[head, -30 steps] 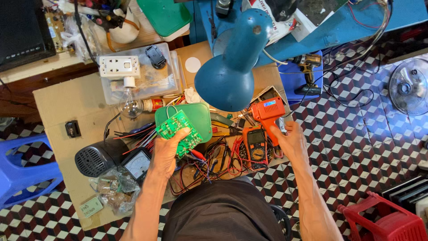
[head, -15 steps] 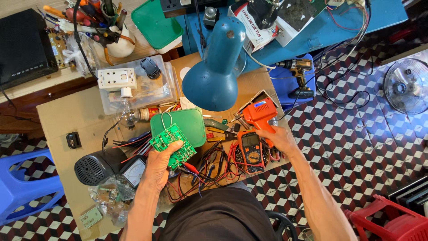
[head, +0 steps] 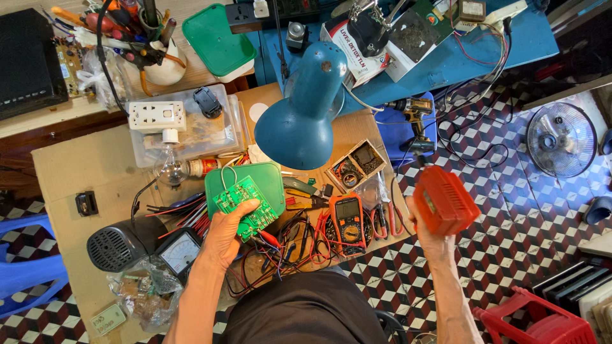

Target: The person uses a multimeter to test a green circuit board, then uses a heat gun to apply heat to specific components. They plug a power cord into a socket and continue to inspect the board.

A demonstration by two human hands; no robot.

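Note:
My left hand (head: 224,237) holds a green circuit board (head: 245,204) by its lower edge, tilted above the cluttered workbench. Behind the board lies a green plastic box (head: 268,180). My right hand (head: 433,239) is raised off the right side of the bench, over the tiled floor, gripping an orange-red boxy device (head: 445,200). Between my hands an orange-edged multimeter (head: 347,221) lies flat among red and black test leads (head: 280,251). A teal desk lamp (head: 302,118) hangs over the middle of the bench.
An analogue meter (head: 179,252) and a dark round speaker (head: 118,244) sit at the left. A light bulb (head: 168,167), a white switch plate (head: 157,116), and a clear box are farther back. A small fan (head: 561,139) and a red plastic stool (head: 542,322) stand on the floor at right.
My right hand has lifted the orange-red device off the bench and swung it out to the right over the floor. My left hand still holds the green circuit board in the same place.

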